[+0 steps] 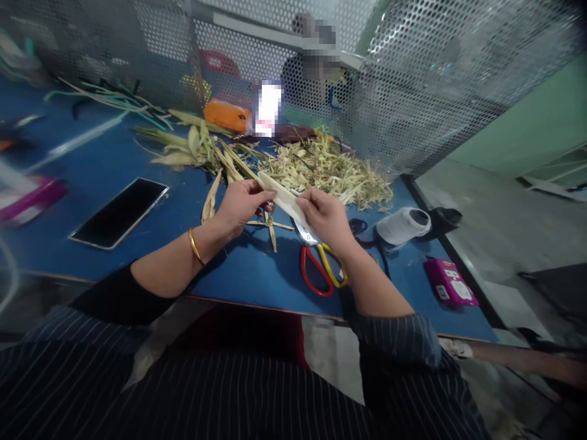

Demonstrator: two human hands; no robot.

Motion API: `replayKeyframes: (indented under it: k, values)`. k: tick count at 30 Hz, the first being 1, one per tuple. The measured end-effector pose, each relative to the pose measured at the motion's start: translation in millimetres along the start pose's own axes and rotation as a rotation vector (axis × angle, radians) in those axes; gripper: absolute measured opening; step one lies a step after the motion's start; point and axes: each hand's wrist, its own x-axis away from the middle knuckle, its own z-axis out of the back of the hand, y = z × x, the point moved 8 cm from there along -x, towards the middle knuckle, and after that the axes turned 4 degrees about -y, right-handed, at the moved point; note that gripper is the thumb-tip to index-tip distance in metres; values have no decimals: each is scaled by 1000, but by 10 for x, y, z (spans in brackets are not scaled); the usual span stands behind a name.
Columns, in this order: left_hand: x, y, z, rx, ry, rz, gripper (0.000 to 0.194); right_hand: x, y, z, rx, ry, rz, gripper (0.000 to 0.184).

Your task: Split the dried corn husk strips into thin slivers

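Observation:
A pale strip of corn husk [285, 198] is stretched between my two hands above the blue table [247, 281]. My left hand [245, 205] pinches its upper left end between thumb and fingers. At the lower right end, my right hand [323, 214] grips it the same way. Just under the hands lies a small star-shaped piece of husk strips [271, 227]. Scissors with one red and one yellow handle [316, 269] rest below my right hand, their blades partly hidden by it. A heap of shredded husk [334, 168] spreads behind the hands, with longer dry husks [195, 146] to its left.
A black phone [120, 212] lies at left. White thread on a cone [403, 225] and a purple packet [450, 282] sit at right. An orange pouch [225, 115] and a lit screen [268, 109] stand before the perforated metal screen [257, 43]; a person is behind it.

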Motion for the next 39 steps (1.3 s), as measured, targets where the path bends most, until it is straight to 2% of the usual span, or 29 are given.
replayKeyframes:
  k: [4, 6, 9, 13, 17, 20, 23, 25, 28, 33, 36, 39]
  values:
    - [-19, -25, -1, 79, -21, 38, 9, 13, 206, -127, -496, -78, -237, 30]
    - [-25, -32, 12, 107, -21, 46, 10, 30, 224, -172, -612, -110, -286, 34]
    - [-38, -37, 59, 119, 2, 30, 13, 37, 173, -187, -675, -165, -279, 36]
    - [-56, -38, 95, 121, 15, 4, 15, 16, 93, -118, -540, -195, -175, 34]
    - [-54, -29, 110, 122, 44, 10, 12, 11, 55, 21, -295, -47, -38, 34]
    - [-46, -30, 112, 139, 60, 28, 12, 32, 121, -35, -391, -50, -111, 37]
    - [-38, -33, 70, 184, 23, 49, 18, 43, 181, -106, -519, -60, -201, 39]
    - [-26, -39, 8, 211, -34, 67, 27, 36, 178, -93, -462, -14, -189, 38]
    - [3, -58, -76, 191, -91, 77, 38, 32, 93, -90, -245, 34, -86, 32]
    - [45, -69, -98, 60, -48, 15, 36, 98, -70, -198, 33, 29, 18, 25]
    - [54, -43, -106, 72, -38, -8, 34, 136, -97, -179, 60, 93, 5, 25]
    - [52, -24, -84, 129, 14, 13, 26, 151, -38, -175, -38, 121, -58, 27]
